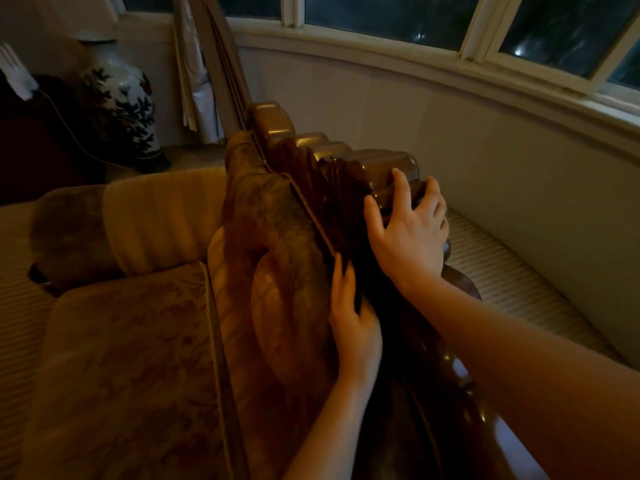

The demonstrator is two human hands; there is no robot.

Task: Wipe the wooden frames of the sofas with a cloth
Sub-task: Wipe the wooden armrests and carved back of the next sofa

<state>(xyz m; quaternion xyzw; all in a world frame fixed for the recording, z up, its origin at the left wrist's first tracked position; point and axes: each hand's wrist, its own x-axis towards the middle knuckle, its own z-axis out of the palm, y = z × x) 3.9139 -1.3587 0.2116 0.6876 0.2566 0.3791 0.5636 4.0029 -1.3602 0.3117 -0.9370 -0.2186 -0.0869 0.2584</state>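
The sofa's carved wooden frame (391,164) runs along the top of the backrest, from the centre down to the lower right. My right hand (412,233) rests on the scalloped crest with its fingers spread over the ridges. My left hand (353,323) lies lower on the frame's inner face, beside the upholstered back (277,244), with fingers straight and thumb apart. A dark patch (360,271) sits between the two hands. It may be the cloth, but the light is too dim to tell it from the dark wood.
A seat cushion (131,358) and a bolster pillow (162,216) lie to the left. A painted floor vase (121,95) stands at the back left. A curved wall under the bay window (485,133) runs close behind the sofa, with a strip of ribbed carpet (502,265) between.
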